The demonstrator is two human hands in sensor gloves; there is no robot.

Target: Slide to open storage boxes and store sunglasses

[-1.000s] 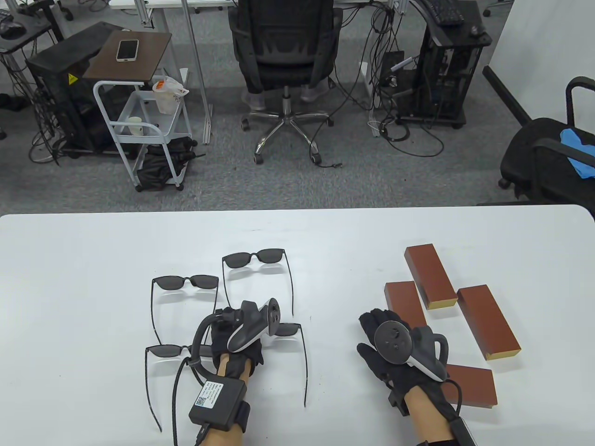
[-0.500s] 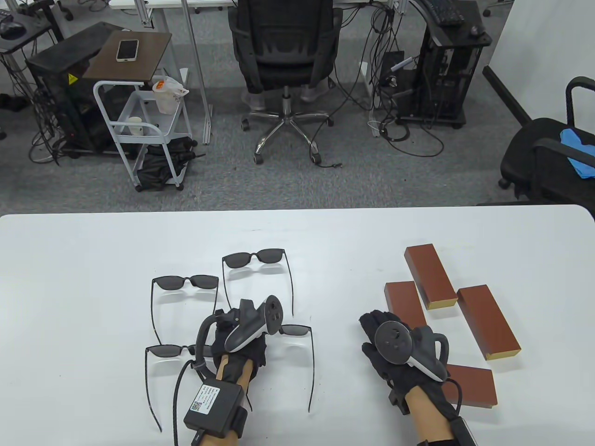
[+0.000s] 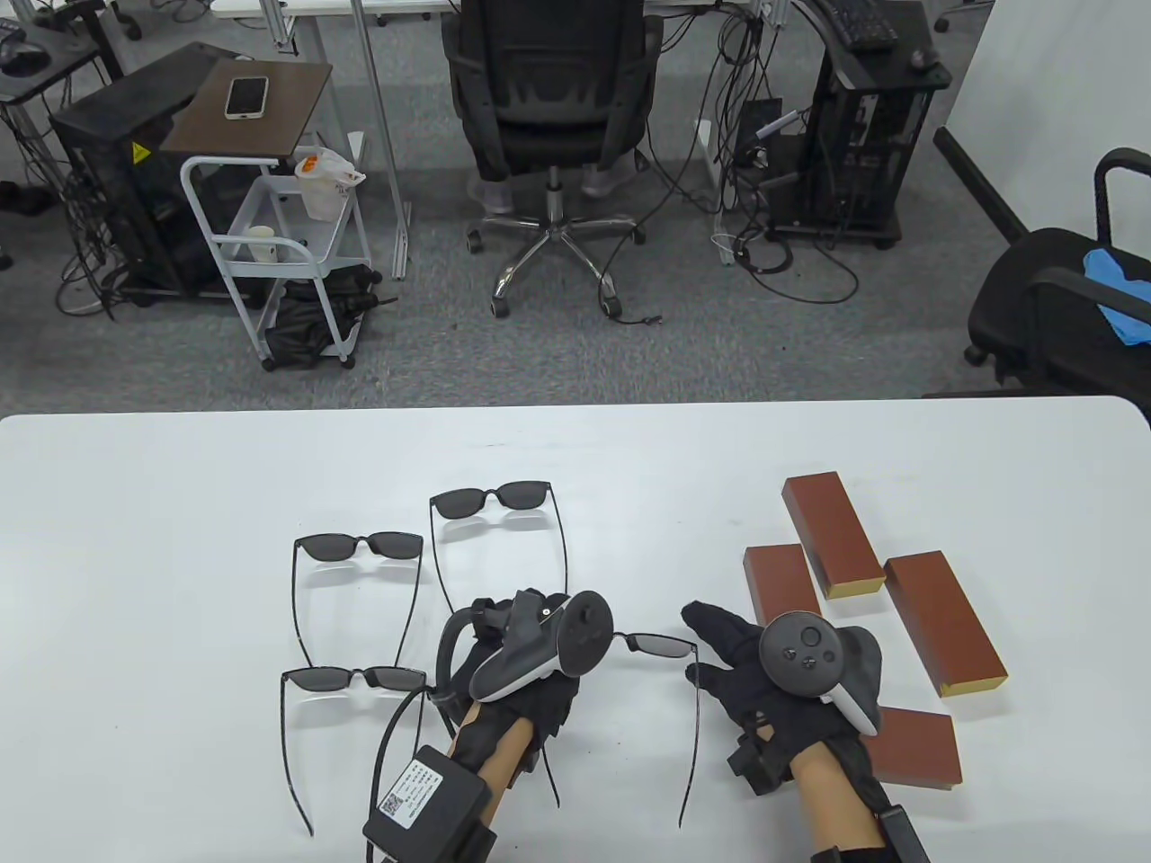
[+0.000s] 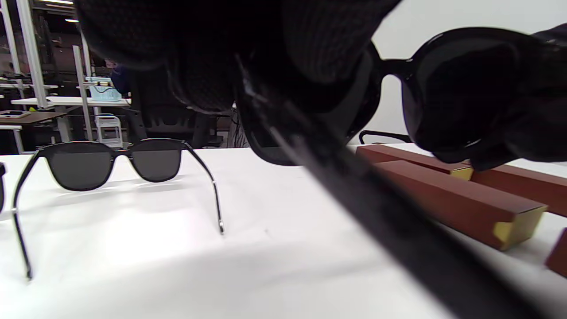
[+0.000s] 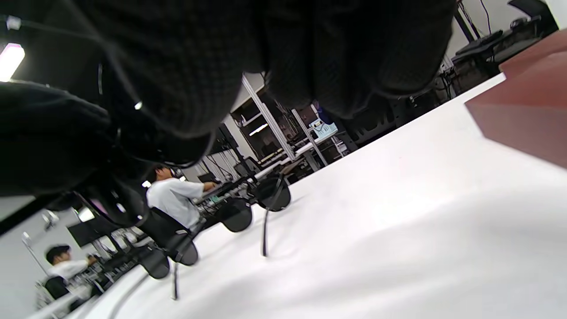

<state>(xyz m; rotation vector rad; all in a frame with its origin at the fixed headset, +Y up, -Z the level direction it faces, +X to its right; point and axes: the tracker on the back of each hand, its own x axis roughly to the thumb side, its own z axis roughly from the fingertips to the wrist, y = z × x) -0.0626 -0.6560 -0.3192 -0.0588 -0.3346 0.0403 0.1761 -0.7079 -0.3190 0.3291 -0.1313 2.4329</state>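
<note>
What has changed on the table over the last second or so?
The left hand has carried one pair of sunglasses to the person's right, toward the boxes. The right hand has swung in to meet it, and its fingers now touch the frame's right end. The other three pairs of sunglasses and the four brown boxes have not moved.

1. The table view looks down from high at the white counter (image 3: 180,503) and the office floor beyond.
2. The left wrist view sits low, very near, facing along the counter toward the brown boxes (image 4: 452,199).
3. The right wrist view, tilted, shares those boxes and the resting sunglasses (image 5: 248,208).
</note>
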